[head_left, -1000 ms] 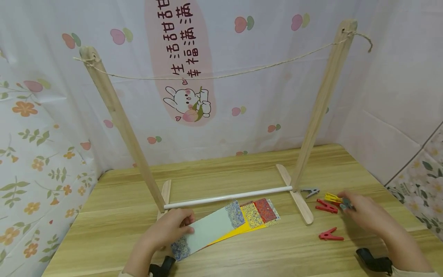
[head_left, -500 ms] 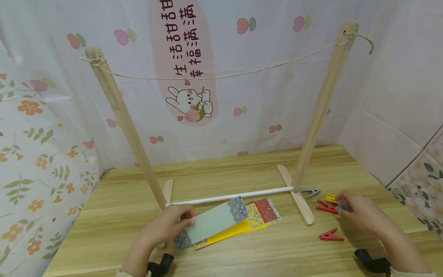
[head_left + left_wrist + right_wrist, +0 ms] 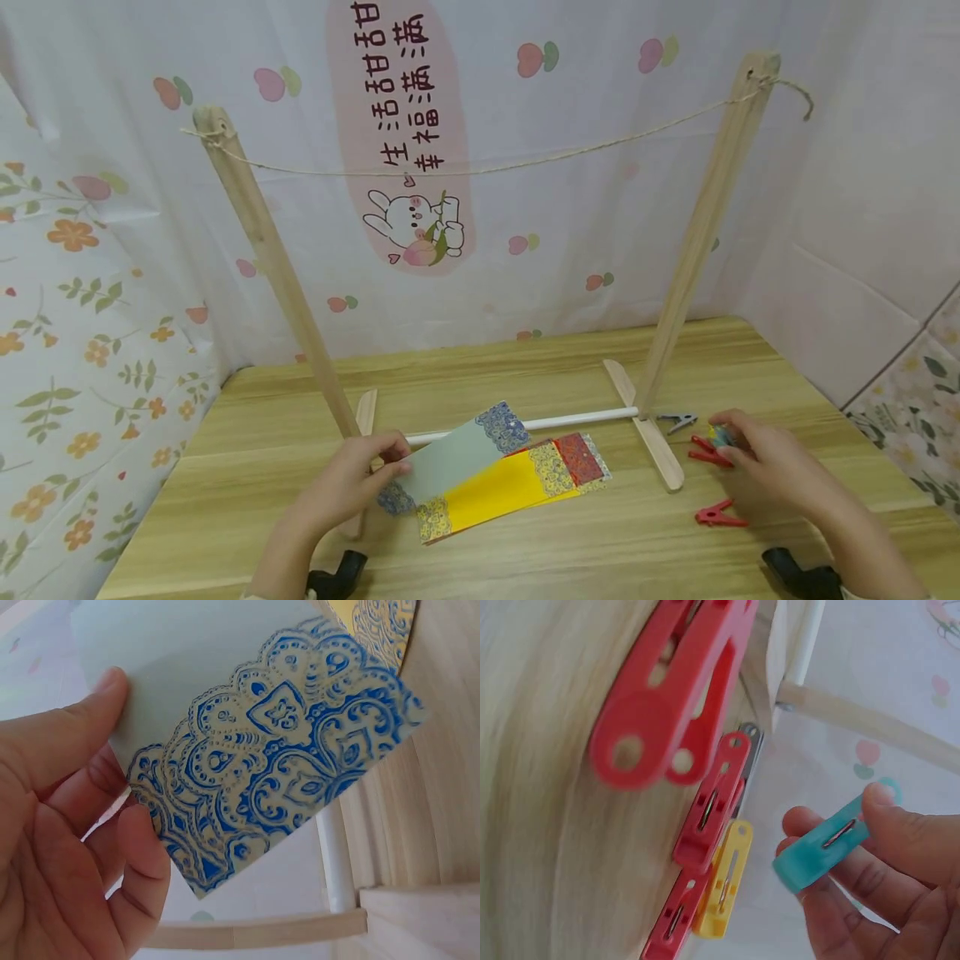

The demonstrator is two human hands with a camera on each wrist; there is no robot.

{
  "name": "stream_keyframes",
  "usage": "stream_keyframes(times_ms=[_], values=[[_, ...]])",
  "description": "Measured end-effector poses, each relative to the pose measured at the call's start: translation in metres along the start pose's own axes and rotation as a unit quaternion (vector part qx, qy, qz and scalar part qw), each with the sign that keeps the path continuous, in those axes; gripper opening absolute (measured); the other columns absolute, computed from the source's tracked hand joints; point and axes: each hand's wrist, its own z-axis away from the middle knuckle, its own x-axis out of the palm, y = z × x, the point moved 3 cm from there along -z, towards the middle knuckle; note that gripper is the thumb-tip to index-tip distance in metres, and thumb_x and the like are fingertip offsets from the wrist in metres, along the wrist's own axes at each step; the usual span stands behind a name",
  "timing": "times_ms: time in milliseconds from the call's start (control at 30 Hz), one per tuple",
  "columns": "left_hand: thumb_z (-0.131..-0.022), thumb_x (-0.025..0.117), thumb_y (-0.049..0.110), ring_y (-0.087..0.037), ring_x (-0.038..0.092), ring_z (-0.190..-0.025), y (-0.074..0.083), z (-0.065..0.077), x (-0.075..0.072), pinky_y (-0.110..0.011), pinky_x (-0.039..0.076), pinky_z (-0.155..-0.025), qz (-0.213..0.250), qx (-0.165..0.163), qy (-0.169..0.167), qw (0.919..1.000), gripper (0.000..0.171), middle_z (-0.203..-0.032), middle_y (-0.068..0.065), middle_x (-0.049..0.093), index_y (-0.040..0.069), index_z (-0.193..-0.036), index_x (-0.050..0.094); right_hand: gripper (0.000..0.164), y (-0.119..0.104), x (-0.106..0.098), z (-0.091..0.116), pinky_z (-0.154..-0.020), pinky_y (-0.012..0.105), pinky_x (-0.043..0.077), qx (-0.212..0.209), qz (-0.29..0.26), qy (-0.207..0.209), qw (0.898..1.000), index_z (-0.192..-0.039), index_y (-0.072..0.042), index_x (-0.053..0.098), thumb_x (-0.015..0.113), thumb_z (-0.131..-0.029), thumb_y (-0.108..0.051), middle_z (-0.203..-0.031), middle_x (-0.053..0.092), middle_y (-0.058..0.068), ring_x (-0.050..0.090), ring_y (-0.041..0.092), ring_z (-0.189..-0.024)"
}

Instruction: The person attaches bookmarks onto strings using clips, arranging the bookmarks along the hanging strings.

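My left hand [image 3: 348, 483] pinches a pale green paper card [image 3: 453, 458] by one long edge, raised and tilted above the table. Blue lace print covers its ends, seen close in the left wrist view. Just under it lies a stack with a yellow card [image 3: 498, 493] on top; a red patterned end [image 3: 579, 458] sticks out to the right. A teal clothespin [image 3: 829, 844] is held between thumb and fingers of my right hand [image 3: 780, 467]. Close by on the table are a yellow clothespin [image 3: 725, 881], several red clothespins [image 3: 709, 806] and a grey clothespin [image 3: 678, 421].
Behind the cards stands a wooden frame with a left post [image 3: 277, 258], a right post [image 3: 701, 242] and flat feet. A white rod [image 3: 581, 418] joins the posts low down. Thin twine [image 3: 487, 171] sags between their tops. A printed curtain [image 3: 600, 208] hangs behind the table.
My left hand has lifted the pale green card up and away from the stack, baring more of the yellow card. My right hand has raised the teal clothespin and shifted slightly left.
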Motion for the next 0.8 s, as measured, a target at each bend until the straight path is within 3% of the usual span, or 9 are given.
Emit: stream_keyframes(times_ms=[167,367,633,800], values=[[-0.094,0.068,0.018,0.0,0.055,-0.077,0.0,0.008,-0.006,-0.02,0.048,-0.06,0.006,-0.012,0.011,0.9999,0.004,-0.089,0.006,0.071,0.017,-0.091,0.065,0.04,-0.01,0.0,-0.002,-0.061,0.026,0.051,-0.026,-0.003,0.028,0.999,-0.122,0.004,0.059,0.073,-0.085,-0.001,-0.085,0.066,-0.001,0.066,0.017,-0.075],[-0.095,0.066,0.019,-0.001,0.061,-0.079,-0.002,0.016,-0.007,-0.021,0.049,-0.06,0.007,-0.017,0.028,0.9994,0.004,-0.09,0.004,0.073,0.016,-0.093,0.067,0.04,-0.024,0.001,-0.003,-0.062,0.025,0.054,-0.046,-0.035,0.034,0.998,-0.12,0.001,0.061,0.075,-0.083,-0.001,-0.094,0.072,0.003,0.07,0.018,-0.079],[-0.092,0.068,0.015,-0.003,0.062,-0.073,0.0,0.021,-0.01,-0.021,0.048,-0.056,0.007,0.008,0.107,0.9942,0.004,-0.085,0.004,0.073,0.015,-0.09,0.066,0.037,-0.049,0.0,-0.009,-0.06,0.024,0.057,-0.069,-0.143,0.037,0.987,-0.126,0.004,0.058,0.067,-0.091,-0.002,-0.103,0.07,0.016,0.069,0.006,-0.079],[-0.09,0.07,0.005,-0.002,0.061,-0.07,0.002,0.022,-0.014,-0.022,0.049,-0.056,0.007,0.018,0.155,0.9878,0.01,-0.082,0.003,0.073,0.014,-0.091,0.066,0.035,-0.067,0.0,-0.016,-0.064,0.023,0.057,-0.071,-0.161,0.05,0.983,-0.127,0.0,0.059,0.066,-0.094,-0.007,-0.106,0.071,0.013,0.064,-0.001,-0.085]])
